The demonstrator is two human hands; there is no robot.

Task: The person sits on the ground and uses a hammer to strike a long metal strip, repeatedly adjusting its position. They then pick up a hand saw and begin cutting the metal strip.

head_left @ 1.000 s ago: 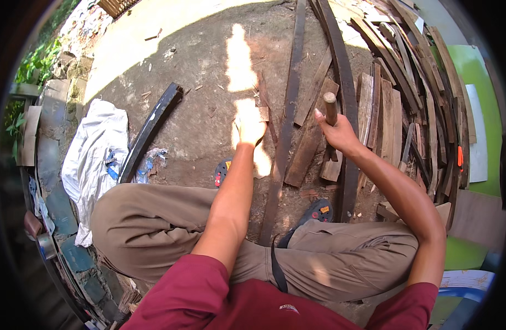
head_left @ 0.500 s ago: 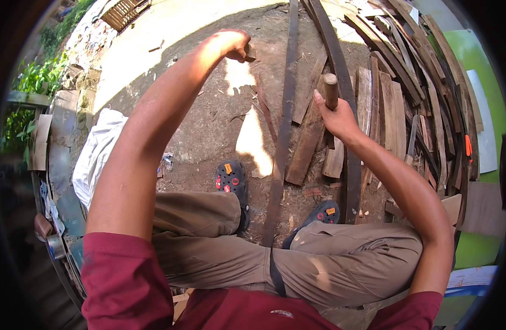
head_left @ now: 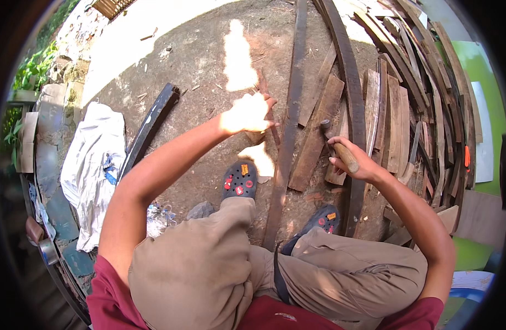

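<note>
My right hand (head_left: 360, 163) is closed round the wooden handle of a hammer (head_left: 347, 157), above the boards on the ground. The hammer's small dark metal head (head_left: 325, 125) points away from me. Out in front, my left hand (head_left: 248, 114) is bright with sunlight, its fingers bent and closed. A brownish bit shows just under that hand, but what it grips is mostly hidden. Beside the left fingers runs a long dark wooden strip (head_left: 293, 104) on the ground. A wide brown board (head_left: 319, 132) lies between that strip and the hammer.
Many planks (head_left: 393, 115) are piled along the right, with a handsaw (head_left: 412, 154) among them. A long curved dark beam (head_left: 349, 71) crosses the boards. At left are a white cloth (head_left: 93, 170) and a black-painted beam (head_left: 151, 126). My clogs (head_left: 240, 181) rest on the dirt.
My left hand has come nearer and slightly right. My left knee has risen. The hammer has tipped from handle-end up to lying flatter, showing its head. The black-painted beam has come into view.
</note>
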